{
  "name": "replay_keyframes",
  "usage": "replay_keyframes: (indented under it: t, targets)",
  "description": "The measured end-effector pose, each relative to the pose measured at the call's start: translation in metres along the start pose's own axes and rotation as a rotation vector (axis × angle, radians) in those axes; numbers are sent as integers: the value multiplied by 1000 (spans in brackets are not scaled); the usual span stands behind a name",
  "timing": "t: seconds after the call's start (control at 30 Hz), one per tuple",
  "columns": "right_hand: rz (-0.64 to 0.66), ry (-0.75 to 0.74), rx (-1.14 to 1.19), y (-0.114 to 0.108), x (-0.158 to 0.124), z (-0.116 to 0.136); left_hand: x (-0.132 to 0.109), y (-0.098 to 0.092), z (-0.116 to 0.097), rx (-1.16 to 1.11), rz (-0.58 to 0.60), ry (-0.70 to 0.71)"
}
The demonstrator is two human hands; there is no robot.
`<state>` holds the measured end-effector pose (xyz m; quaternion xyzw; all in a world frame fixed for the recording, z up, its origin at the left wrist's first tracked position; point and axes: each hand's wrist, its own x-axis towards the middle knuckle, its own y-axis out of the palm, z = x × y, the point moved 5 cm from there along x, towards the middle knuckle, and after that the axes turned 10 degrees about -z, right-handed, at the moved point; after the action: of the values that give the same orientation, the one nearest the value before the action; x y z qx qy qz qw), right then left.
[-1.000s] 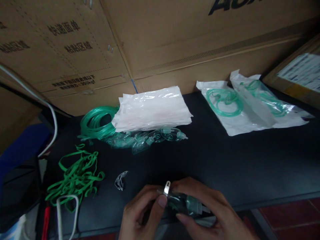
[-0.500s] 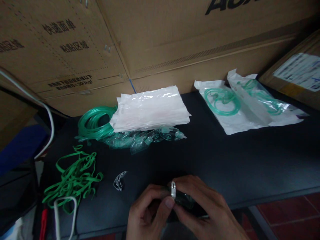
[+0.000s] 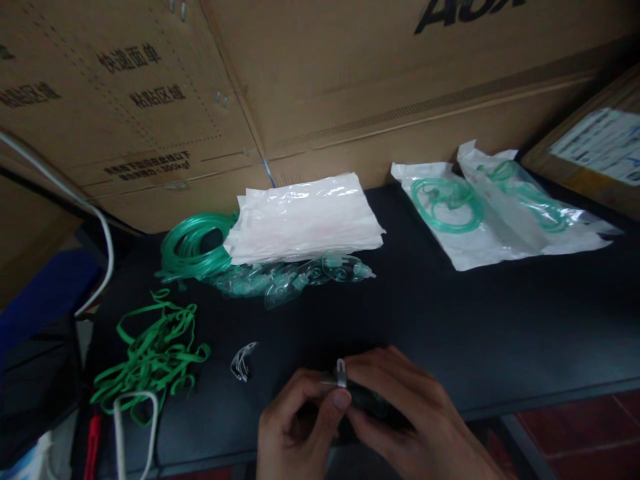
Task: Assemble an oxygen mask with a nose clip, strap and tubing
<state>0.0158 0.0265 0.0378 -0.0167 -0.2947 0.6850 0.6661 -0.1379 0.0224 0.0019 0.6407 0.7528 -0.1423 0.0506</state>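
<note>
At the table's near edge my left hand (image 3: pixel 296 427) and my right hand (image 3: pixel 407 415) together hold a clear greenish plastic mask (image 3: pixel 369 403). A small metal clip (image 3: pixel 341 373) stands up between my left thumb and my right fingertips. Most of the mask is hidden under my right hand. A small clear plastic piece (image 3: pixel 242 361) lies on the black table (image 3: pixel 480 333) just left of my hands.
A tangle of green elastic straps (image 3: pixel 150 353) lies at the left. Coiled green tubing (image 3: pixel 193 247), several clear masks (image 3: pixel 295 277) and a stack of white pouches (image 3: pixel 305 217) sit mid-table. Two sealed packs (image 3: pixel 493 207) lie at the right. Cardboard boxes (image 3: pixel 320 80) stand behind.
My hands have closed further over the mask, so less of it shows. The metal clip has shifted slightly right and stands upright between my fingertips.
</note>
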Motion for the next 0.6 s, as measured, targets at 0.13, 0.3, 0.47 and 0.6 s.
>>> replay_keyframes:
  t: [0.13, 0.3, 0.47, 0.6]
  targets:
    - [-15, -33, -22, 2, 2, 1, -2, 0, -1, 16, -6, -31]
    - [-24, -72, -78, 0, 3, 3, -1, 2, -5, 41, -1, -30]
    - [-33, -134, -128, -5, 1, 7, 0, 1, -3, 31, 34, -16]
    - [-27, 110, -22, -9, -6, -7, -1, -3, -4, 13, 17, 39]
